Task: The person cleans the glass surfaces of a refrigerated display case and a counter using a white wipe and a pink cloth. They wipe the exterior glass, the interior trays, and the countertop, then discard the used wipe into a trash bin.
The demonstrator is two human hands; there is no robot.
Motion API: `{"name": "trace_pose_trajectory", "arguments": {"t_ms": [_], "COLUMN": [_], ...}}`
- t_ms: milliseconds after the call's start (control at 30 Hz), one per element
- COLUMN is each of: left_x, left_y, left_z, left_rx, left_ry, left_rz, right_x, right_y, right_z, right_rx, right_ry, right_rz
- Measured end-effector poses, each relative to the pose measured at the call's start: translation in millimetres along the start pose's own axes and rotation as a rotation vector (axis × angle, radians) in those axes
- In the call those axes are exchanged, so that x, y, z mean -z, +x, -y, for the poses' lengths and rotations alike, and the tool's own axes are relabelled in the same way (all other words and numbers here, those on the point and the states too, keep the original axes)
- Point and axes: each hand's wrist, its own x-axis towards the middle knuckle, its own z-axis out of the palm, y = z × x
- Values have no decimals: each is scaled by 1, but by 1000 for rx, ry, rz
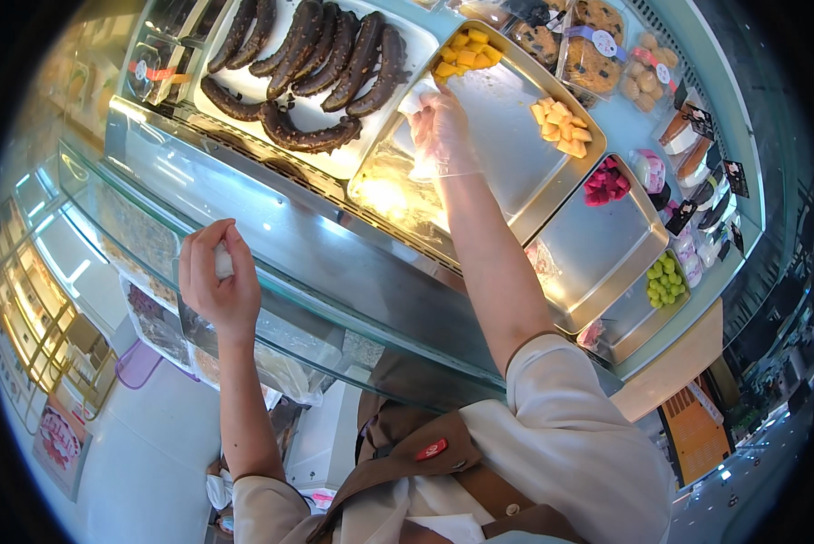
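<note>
My right hand (444, 132), in a clear plastic glove, reaches over a shallow metal tray (502, 122). Its fingers pinch a white wipe (415, 98), beside diced mango (468, 52) in the tray's far left corner. Paler orange fruit cubes (562, 128) lie by the right wall of this tray. My left hand (220, 279) is bare and raised above the glass edge (298, 289). It is curled around a crumpled white piece (223, 261), perhaps tissue, mostly covered by the fingers.
Chocolate-coated nutty pastries (305, 61) lie on a white tray (407, 47) at the left. Right of me, metal trays hold red fruit cubes (606, 182) and green grapes (665, 282). Packaged cookies (590, 64) line the far side. Glass panels run between my body and the trays.
</note>
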Motion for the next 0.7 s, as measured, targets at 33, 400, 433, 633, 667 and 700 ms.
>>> {"name": "trace_pose_trajectory", "arguments": {"t_ms": [33,400,433,633,667,700], "left_x": [0,0,0,1,0,1], "left_y": [0,-1,-1,-1,-1,-1], "left_z": [0,-1,-2,-1,-2,-1], "left_rx": [1,20,17,9,12,9], "left_ry": [2,5,11,16,14,11], "left_rz": [0,1,1,-2,-2,-3], "right_x": [-4,-5,-3,-20,-17,-17], "right_y": [-5,-26,-10,29,35,37], "right_z": [6,55,53,55,53,51], "right_rx": [-15,357,448,645,663,677], "right_ry": [50,-444,-459,-459,-471,-484], "right_rz": [36,-148,-185,-148,-112,-73]}}
